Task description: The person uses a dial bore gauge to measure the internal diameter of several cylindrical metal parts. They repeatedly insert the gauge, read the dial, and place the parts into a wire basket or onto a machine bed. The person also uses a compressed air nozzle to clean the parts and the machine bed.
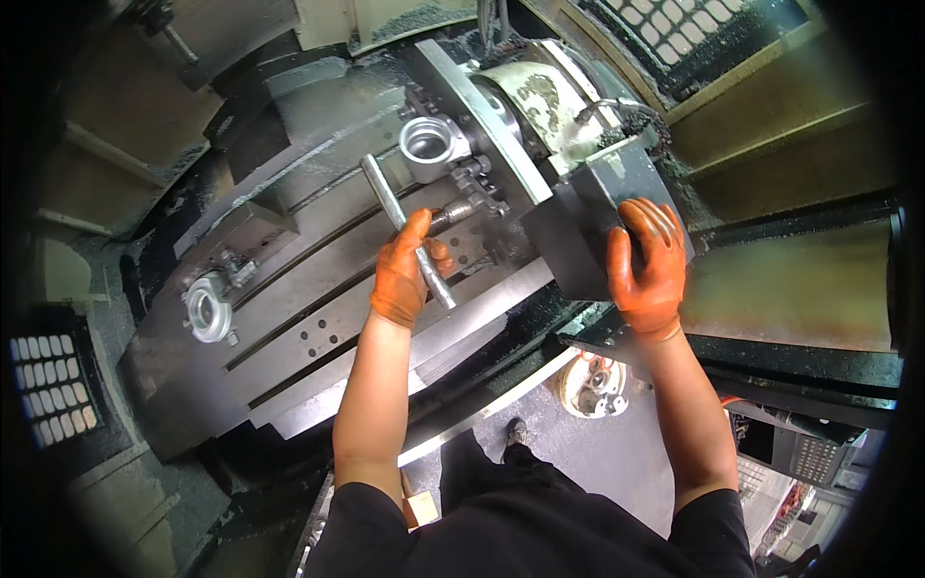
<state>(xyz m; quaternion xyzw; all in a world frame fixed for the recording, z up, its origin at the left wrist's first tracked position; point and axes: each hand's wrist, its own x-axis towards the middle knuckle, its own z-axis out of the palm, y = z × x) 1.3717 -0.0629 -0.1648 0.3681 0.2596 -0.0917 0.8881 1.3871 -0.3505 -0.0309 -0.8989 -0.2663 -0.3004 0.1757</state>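
My left hand (pixel 401 279), in an orange glove, is closed around the crossbar of a steel T-handle wrench (pixel 383 191). The wrench's shank points right, toward a clamp with bolts (pixel 477 185) on the fixture; whether its tip sits on a bolt I cannot tell. Just beyond is a silver ring-shaped metal part (pixel 425 144), held beside an upright steel plate (pixel 482 118). My right hand (pixel 651 275), also gloved in orange, rests with fingers stretched out on a dark box-shaped housing (pixel 570 231).
A slotted machine table (pixel 289 361) spreads under the fixture. Toward its left end are another ring-shaped part (pixel 209 306) and a steel block (pixel 246 234). A worn pale rotary unit (pixel 540 96) with a cable stands behind the plate. Near my feet is a round white container (pixel 576 395) with parts.
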